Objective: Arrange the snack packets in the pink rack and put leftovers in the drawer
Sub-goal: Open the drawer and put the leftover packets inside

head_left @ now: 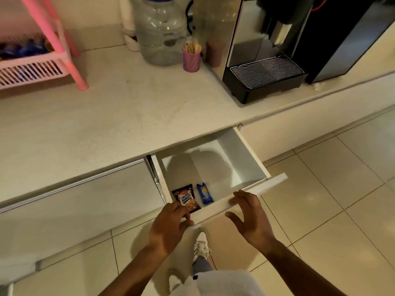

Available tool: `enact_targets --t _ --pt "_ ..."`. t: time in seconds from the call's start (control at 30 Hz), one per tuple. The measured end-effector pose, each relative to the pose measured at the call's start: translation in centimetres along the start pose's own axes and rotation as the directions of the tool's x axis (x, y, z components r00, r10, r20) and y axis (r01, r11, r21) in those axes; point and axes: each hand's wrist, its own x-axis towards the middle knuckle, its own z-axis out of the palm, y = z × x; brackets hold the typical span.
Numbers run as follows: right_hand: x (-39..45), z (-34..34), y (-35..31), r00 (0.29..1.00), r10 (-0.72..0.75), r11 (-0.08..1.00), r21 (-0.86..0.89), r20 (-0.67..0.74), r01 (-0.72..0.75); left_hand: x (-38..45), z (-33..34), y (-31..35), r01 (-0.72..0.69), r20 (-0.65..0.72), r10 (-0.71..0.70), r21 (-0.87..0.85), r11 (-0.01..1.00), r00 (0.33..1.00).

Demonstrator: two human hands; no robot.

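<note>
The white drawer (245, 159) under the counter stands pulled out. Inside, near its front, lie a black salted peanuts packet (186, 199) and a small blue biscuit packet (204, 193) side by side. My left hand (170, 226) rests on the drawer's front panel (269, 184) at its left end, fingers curled over the top edge beside the peanuts packet. My right hand (249, 216) touches the same panel further right, fingers spread, holding nothing. The pink rack (55, 37) stands on the counter at the far left, with blue packets (23, 49) in its lower tray.
On the counter (106, 116) stand a large clear water bottle (160, 33), a purple cup of wooden stirrers (191, 58) and a black coffee machine (267, 60). Closed drawers flank the open one. My white shoe (202, 246) is on the tiled floor below.
</note>
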Motion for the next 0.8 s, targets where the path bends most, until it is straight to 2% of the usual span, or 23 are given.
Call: enact_targets --t 0.13,0.3,0.43,0.67,0.8 --pt "-0.7 0.6 -1.7 0.995 0.076 0.994 -0.071 -0.070 -0.081 -2.2 -0.1 -0.3 -0.084 -0.037 0.084 0.007 0.996 0.996" --pt "0.6 0.6 -2.3 0.987 0.077 0.990 -0.103 -0.144 -0.092 -2.7 0.2 0.1 -0.055 -0.083 0.062 0.090 0.994 0.995" --pt "2.0 0.3 -3.2 0.994 0.100 0.972 -0.207 -0.050 -0.108 -2.1 -0.2 0.3 -0.005 -0.081 0.019 0.166 0.986 0.997" --pt "5.3 1.2 -3.1 0.991 0.074 0.916 -0.401 0.108 -0.025 -0.2 -1.2 -0.5 0.048 -0.163 -0.017 0.188 0.981 0.987" --pt "7.8 1.7 -3.6 0.991 0.121 0.935 -0.341 0.060 -0.094 1.5 -2.1 -1.0 0.081 -0.185 -0.038 0.235 0.969 0.982"
